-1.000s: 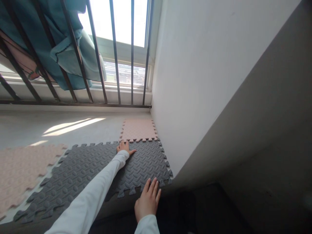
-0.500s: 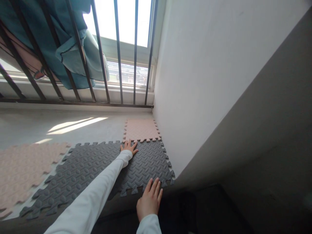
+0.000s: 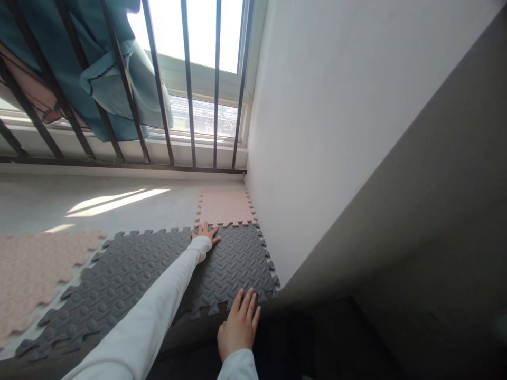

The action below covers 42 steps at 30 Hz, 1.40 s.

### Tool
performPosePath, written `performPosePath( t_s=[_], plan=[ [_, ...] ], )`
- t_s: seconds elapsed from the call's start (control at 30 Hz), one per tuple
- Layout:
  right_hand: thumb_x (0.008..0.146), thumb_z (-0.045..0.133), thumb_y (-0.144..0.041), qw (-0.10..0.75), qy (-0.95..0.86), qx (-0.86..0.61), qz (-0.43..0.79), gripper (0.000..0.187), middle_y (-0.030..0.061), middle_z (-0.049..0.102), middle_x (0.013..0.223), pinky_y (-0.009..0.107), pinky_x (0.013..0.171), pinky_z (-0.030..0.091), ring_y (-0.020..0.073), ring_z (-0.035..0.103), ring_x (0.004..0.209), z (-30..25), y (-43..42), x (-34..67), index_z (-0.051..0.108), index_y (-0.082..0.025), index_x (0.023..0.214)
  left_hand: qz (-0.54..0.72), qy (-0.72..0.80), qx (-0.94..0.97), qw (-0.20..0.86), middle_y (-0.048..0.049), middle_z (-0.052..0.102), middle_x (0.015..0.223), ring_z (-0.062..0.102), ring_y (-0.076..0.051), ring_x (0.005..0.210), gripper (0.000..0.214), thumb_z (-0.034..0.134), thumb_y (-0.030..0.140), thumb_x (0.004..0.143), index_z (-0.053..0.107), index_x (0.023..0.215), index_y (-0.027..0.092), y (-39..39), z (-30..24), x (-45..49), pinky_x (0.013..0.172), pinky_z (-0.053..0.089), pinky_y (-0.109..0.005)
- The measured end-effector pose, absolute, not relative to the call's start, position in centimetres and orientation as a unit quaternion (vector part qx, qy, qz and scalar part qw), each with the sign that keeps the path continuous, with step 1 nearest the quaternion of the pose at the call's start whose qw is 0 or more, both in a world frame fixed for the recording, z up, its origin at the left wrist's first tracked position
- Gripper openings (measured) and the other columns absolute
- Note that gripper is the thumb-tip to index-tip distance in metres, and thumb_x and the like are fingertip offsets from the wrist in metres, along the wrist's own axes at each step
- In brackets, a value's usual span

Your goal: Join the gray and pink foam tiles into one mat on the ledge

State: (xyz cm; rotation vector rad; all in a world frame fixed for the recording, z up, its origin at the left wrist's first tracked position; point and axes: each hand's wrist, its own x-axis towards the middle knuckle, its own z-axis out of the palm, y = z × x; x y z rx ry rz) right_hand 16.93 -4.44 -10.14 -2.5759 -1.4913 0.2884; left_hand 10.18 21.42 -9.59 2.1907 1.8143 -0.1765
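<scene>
My left hand (image 3: 205,232) lies with fingers spread at the seam between a dark grey foam mat tile (image 3: 241,253) and a small pink foam mat tile (image 3: 225,206). The grey tile's toothed far edge meets the pink one. My right hand (image 3: 238,322) is open, fingers stretched out, at the near edge of the grey tile; whether the fingertips touch it I cannot tell. Another grey tile (image 3: 130,279) adjoins on the left, partly covered by my left sleeve. Farther left lies a larger pink tile (image 3: 43,274), with a strip of pale floor between it and the grey.
A white wall (image 3: 317,132) rises along the tiles' right side. Dark metal bars (image 3: 190,105) stand before the window, with blue cloth (image 3: 114,84) hanging behind them. The pale ledge (image 3: 130,216) carries sunlit streaks. Below its near edge is a dark area (image 3: 317,338).
The whole view has shifted slightly, so everything sits a little farther left. Both hands keep nearly the same places on and beside the grey tile.
</scene>
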Motion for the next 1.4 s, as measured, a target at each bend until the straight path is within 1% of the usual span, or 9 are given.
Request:
performPosePath(
  t_s=[0.27, 0.4, 0.53, 0.63, 0.73, 0.93, 1.03, 1.2, 1.4],
  plan=[
    [0.064, 0.057, -0.027, 0.072, -0.490, -0.860, 0.122, 0.073, 0.0195, 0.017, 0.139, 0.046, 0.104, 0.012, 0.0301, 0.014, 0.129, -9.4, -4.3, 16.8, 0.033, -0.007, 0.131, -0.065, 0.625, 0.765, 0.141, -0.0110, 0.014, 0.145, 0.010, -0.031, 0.131, 0.063, 0.037, 0.057, 0.076, 0.023, 0.134, 0.035, 21.9, -10.0, 9.9, 0.094, 0.024, -0.059],
    [0.063, 0.059, -0.027, 0.066, -0.484, -0.864, 0.121, 0.075, 0.0194, 0.017, 0.139, 0.045, 0.104, 0.012, 0.0300, 0.013, 0.129, -9.3, -4.2, 16.6, 0.033, -0.007, 0.131, -0.077, 0.625, 0.765, 0.137, -0.0106, 0.014, 0.145, 0.011, -0.029, 0.132, 0.058, 0.033, 0.053, 0.080, 0.024, 0.134, 0.034, 22.0, -9.7, 10.2, 0.097, 0.020, -0.058],
    [0.063, 0.059, -0.026, 0.084, -0.494, -0.860, 0.099, 0.073, 0.0224, 0.019, 0.138, 0.046, 0.104, 0.014, 0.0320, 0.016, 0.128, -9.6, -4.3, 16.5, 0.035, -0.005, 0.129, -0.106, 0.657, 0.736, 0.128, -0.0139, 0.014, 0.145, 0.009, -0.030, 0.132, 0.061, 0.036, 0.049, 0.079, 0.027, 0.134, 0.025, 21.7, -9.0, 12.4, 0.097, 0.017, -0.061],
    [0.064, 0.058, -0.026, 0.090, -0.490, -0.863, 0.082, 0.071, 0.0231, 0.021, 0.137, 0.046, 0.103, 0.016, 0.0327, 0.018, 0.127, -9.9, -4.2, 16.5, 0.038, -0.004, 0.128, -0.081, 0.606, 0.783, 0.113, -0.0139, 0.012, 0.145, 0.010, -0.027, 0.132, 0.064, 0.035, 0.046, 0.080, 0.023, 0.136, 0.017, 21.2, -9.1, 14.7, 0.102, 0.015, -0.055],
    [0.064, 0.058, -0.025, 0.093, -0.488, -0.864, 0.079, 0.070, 0.0209, 0.021, 0.138, 0.045, 0.104, 0.016, 0.0309, 0.018, 0.128, -10.0, -4.3, 16.5, 0.038, -0.006, 0.128, -0.066, 0.557, 0.820, 0.117, -0.0116, 0.011, 0.145, 0.011, -0.022, 0.132, 0.066, 0.033, 0.044, 0.081, 0.017, 0.137, 0.013, 20.7, -9.7, 16.3, 0.106, 0.013, -0.046],
    [0.064, 0.058, -0.025, 0.092, -0.494, -0.857, 0.117, 0.073, 0.0199, 0.019, 0.139, 0.047, 0.104, 0.014, 0.0308, 0.015, 0.128, -9.3, -4.5, 16.7, 0.034, -0.006, 0.130, -0.070, 0.563, 0.816, 0.107, -0.0126, 0.015, 0.144, 0.016, -0.021, 0.131, 0.070, 0.031, 0.048, 0.080, 0.018, 0.136, 0.009, 20.7, -9.4, 16.7, 0.107, 0.015, -0.042],
    [0.064, 0.057, -0.024, 0.099, -0.493, -0.857, 0.115, 0.072, 0.0206, 0.018, 0.138, 0.046, 0.104, 0.014, 0.0311, 0.015, 0.128, -9.1, -4.6, 16.6, 0.035, -0.005, 0.129, -0.074, 0.555, 0.822, 0.103, -0.0120, 0.018, 0.144, 0.019, -0.022, 0.130, 0.070, 0.030, 0.049, 0.080, 0.018, 0.136, 0.009, 21.0, -8.9, 17.2, 0.107, 0.015, -0.042],
    [0.066, 0.056, -0.023, 0.107, -0.498, -0.854, 0.104, 0.068, 0.0215, 0.020, 0.137, 0.047, 0.103, 0.017, 0.0321, 0.016, 0.128, -9.5, -4.6, 16.5, 0.036, -0.004, 0.128, -0.091, 0.549, 0.820, 0.132, -0.0053, 0.008, 0.146, 0.010, -0.021, 0.133, 0.068, 0.027, 0.050, 0.081, 0.015, 0.138, 0.015, 21.0, -8.9, 18.1, 0.106, 0.015, -0.045],
    [0.064, 0.058, -0.025, 0.105, -0.495, -0.856, 0.102, 0.071, 0.0241, 0.019, 0.137, 0.047, 0.104, 0.015, 0.0338, 0.016, 0.127, -9.3, -4.4, 16.3, 0.036, -0.002, 0.128, -0.088, 0.513, 0.846, 0.112, -0.0065, 0.010, 0.146, 0.011, -0.021, 0.132, 0.062, 0.027, 0.047, 0.082, 0.025, 0.135, 0.015, 21.9, -8.5, 18.5, 0.105, 0.014, -0.049]
  ],
)
